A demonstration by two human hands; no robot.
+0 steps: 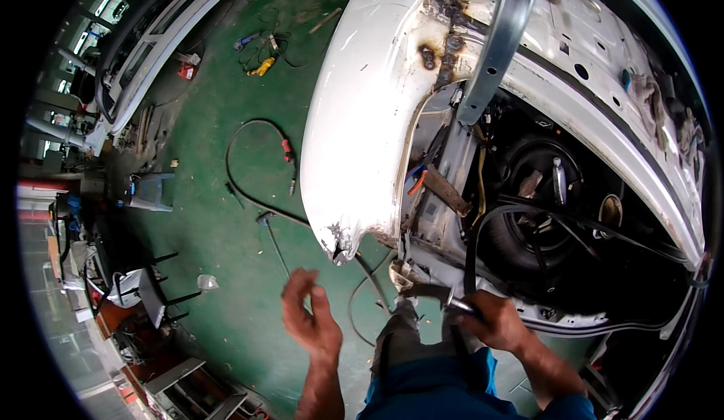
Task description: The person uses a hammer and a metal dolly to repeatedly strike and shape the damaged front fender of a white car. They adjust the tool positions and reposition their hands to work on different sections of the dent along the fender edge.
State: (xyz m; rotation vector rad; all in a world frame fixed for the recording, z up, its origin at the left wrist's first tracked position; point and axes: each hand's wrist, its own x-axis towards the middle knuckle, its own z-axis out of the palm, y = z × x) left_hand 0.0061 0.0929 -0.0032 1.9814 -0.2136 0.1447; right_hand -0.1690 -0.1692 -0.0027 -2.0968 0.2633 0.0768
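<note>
Green-painted floor [196, 231] spreads left of a white car body panel [362, 118]. Near its torn corner [339, 245], the right hand [494, 320] grips a hammer [427, 290], handle slanting far-left toward the head. Left of it, the left hand [311, 314], empty, fingers loosely curled, appears nearer that corner.

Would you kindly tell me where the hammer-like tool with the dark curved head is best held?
Probably by the handle, coming from the person's right, as the right hand does: the hammer-like tool lies roughly crosswise, its dark curved head pointing left, its handle end right.
</note>
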